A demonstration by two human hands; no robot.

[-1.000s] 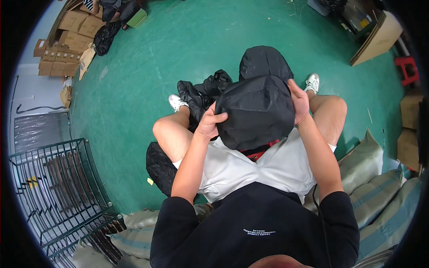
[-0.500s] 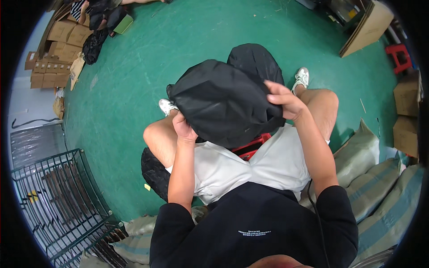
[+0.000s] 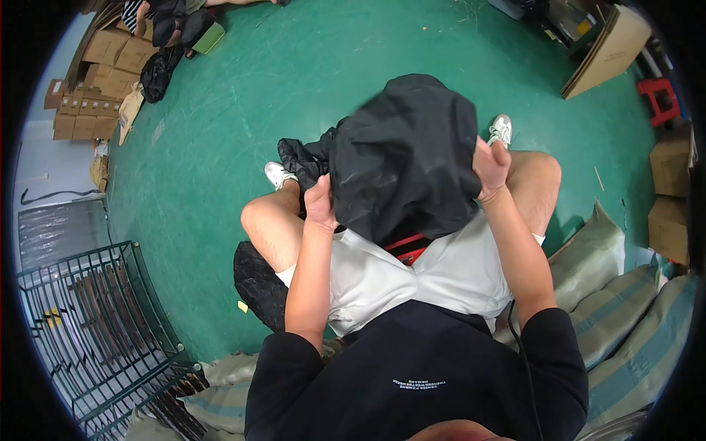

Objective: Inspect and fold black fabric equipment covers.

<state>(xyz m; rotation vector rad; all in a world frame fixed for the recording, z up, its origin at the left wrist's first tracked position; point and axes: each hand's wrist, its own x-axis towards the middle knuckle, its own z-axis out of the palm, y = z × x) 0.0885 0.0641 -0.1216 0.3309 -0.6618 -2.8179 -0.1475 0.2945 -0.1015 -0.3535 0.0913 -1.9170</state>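
A wide, rounded piece of black fabric (image 3: 404, 158) is spread in front of me above my lap, creased and puffed in the middle. At its left edge my left hand (image 3: 321, 203) is closed on the cloth, the thumb showing and most fingers hidden behind. My right hand (image 3: 492, 167) grips the opposite edge, thumb up, its other fingers largely covered. Bunched black folds (image 3: 298, 156) hang out on the left near my shoe; whether they belong to the same piece I cannot tell. Under the cloth, a red plastic object (image 3: 409, 251) shows partly between my thighs.
More black fabric (image 3: 259, 283) lies beside my left thigh. Woven sacks (image 3: 625, 309) lean at the right, with cardboard boxes (image 3: 668, 228) and a red stool (image 3: 658, 103) beyond. A green metal rack (image 3: 99, 331) stands left. Another person (image 3: 173, 26) sits far left by stacked boxes (image 3: 103, 81).
The black fabric has shifted right and away from me, its surface turned and refolded. My right hand moved from its top to its side edge. Bunched folds now show at the left.
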